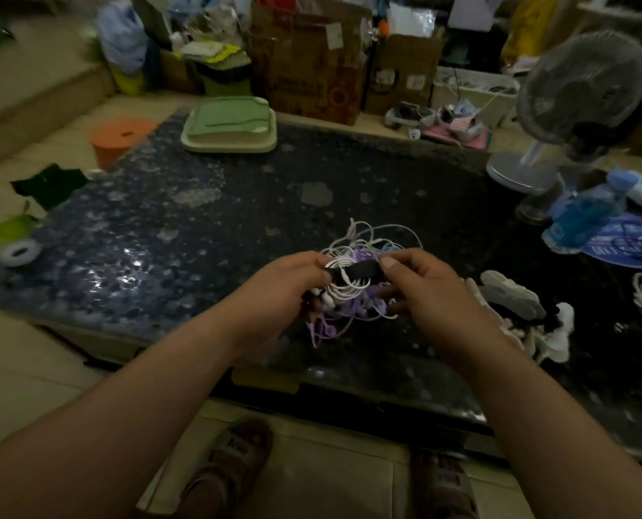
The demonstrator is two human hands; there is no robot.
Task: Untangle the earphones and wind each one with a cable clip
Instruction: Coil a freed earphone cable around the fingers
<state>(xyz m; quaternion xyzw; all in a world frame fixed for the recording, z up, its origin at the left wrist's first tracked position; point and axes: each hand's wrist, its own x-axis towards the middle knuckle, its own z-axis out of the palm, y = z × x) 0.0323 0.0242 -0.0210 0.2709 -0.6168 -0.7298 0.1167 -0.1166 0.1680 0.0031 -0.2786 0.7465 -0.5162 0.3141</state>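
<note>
Grips a coiled white earphone (pixel 343 292) in the left hand (pixel 278 290) at centre frame; pinches a black cable clip (pixel 360 272) laid across it with the right hand (pixel 424 290), over tangled earphones (pixel 353 314) on the counter (pixel 162 237).

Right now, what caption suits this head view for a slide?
Left hand and right hand hold a black cable clip across a coiled white earphone above tangled earphones.

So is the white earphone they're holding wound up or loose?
Wound: the white earphone forms a coil between the left hand and right hand, a black strap across it. Strap fastened? Cannot tell.
</note>
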